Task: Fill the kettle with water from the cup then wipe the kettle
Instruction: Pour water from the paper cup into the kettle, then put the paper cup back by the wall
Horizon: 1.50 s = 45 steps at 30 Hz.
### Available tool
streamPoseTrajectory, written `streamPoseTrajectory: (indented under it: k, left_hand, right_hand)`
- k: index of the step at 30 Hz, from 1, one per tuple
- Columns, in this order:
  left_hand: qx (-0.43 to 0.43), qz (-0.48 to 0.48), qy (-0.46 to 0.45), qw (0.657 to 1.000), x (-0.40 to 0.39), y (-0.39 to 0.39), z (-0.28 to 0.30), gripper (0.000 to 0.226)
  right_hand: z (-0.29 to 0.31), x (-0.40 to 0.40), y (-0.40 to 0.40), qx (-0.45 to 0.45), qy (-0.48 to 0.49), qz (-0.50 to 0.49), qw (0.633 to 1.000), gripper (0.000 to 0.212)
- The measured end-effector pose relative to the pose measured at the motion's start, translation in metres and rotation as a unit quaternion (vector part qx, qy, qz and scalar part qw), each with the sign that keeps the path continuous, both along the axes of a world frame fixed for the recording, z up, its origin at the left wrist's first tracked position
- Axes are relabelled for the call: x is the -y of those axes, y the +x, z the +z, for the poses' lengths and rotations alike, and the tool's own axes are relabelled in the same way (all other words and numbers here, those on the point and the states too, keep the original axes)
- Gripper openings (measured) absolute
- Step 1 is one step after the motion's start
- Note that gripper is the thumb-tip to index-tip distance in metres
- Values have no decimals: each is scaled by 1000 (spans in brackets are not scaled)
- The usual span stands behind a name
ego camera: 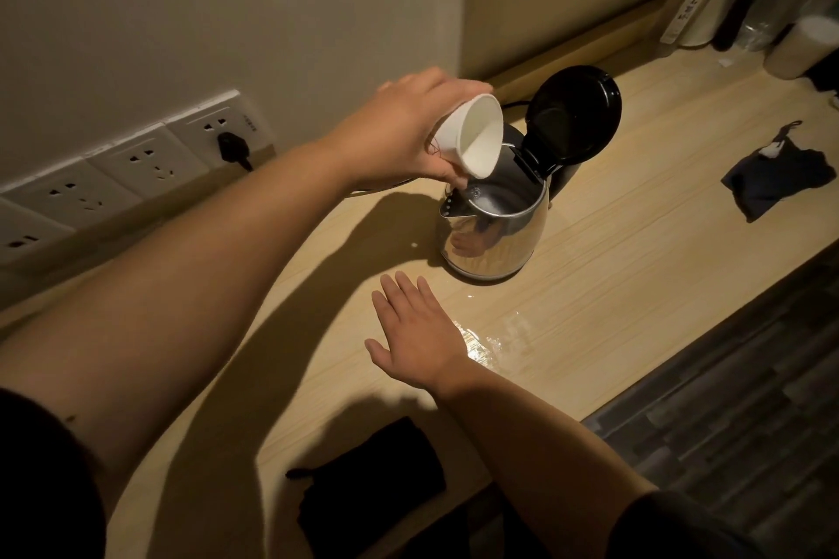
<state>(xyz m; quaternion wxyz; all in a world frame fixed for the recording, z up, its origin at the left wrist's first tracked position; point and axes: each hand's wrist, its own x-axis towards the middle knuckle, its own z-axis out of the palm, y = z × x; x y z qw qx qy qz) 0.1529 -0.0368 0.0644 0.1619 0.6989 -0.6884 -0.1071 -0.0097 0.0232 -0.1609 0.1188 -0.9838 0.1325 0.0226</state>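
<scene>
A shiny steel kettle (pixel 495 231) stands on the wooden counter (pixel 635 241) with its black lid (pixel 574 116) flipped up and open. My left hand (pixel 399 132) grips a white paper cup (pixel 472 134), tilted steeply with its mouth over the kettle's opening. My right hand (pixel 417 331) lies flat on the counter just in front of the kettle, fingers spread, holding nothing. A dark blue cloth (pixel 776 177) lies crumpled on the counter to the right of the kettle.
A wet patch (pixel 495 340) glistens on the counter beside my right hand. A black cloth or pouch (pixel 377 481) lies at the near edge. Wall sockets (pixel 150 159) with one black plug (pixel 234 148) line the left wall. Bottles and containers (pixel 726 5) stand at the far right.
</scene>
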Motion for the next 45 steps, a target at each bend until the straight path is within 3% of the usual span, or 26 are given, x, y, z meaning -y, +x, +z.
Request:
streamPoseTrajectory:
  k: [3, 8, 11, 13, 17, 22, 26, 30, 34, 37, 45]
  left_hand:
    - [-183, 133, -37, 973, -30, -10, -14, 84]
    - [-408, 352, -73, 839, -97, -28, -49, 79]
    - [-452, 417, -95, 783, -137, -39, -58, 73]
    - [-473, 444, -107, 754, -161, -49, -59, 70]
    - [-493, 484, -134, 711, -197, -62, -59, 74]
    - [-470, 497, -154, 713, -227, -72, -61, 76]
    - [-437, 511, -143, 726, -234, -74, -63, 79]
    - [-462, 508, -115, 718, -235, -73, -66, 78]
    - [-509, 450, -91, 728, -239, -64, -75, 58]
    - [-513, 447, -86, 728, -238, -53, -81, 47]
    - [-489, 470, -85, 730, -220, -9, -100, 48]
  right_hand:
    - [0, 0, 0, -1, -2, 1, 1000, 73]
    - [13, 6, -2, -19, 29, 8, 999, 70]
    - [37, 13, -4, -22, 115, -17, 993, 63]
    - [61, 17, -5, 24, 153, -69, 985, 54]
    - [118, 9, -1, 104, 309, -178, 928, 41]
    - [155, -26, 10, 116, 471, -185, 855, 47]
    - [164, -44, 26, 110, 563, -179, 800, 37]
    - [158, -42, 41, 92, 590, -203, 776, 38]
    - [148, -27, 57, 78, 621, -226, 747, 36]
    - [139, -17, 75, 67, 619, -231, 748, 35]
    - [110, -4, 130, 44, 635, -243, 732, 36]
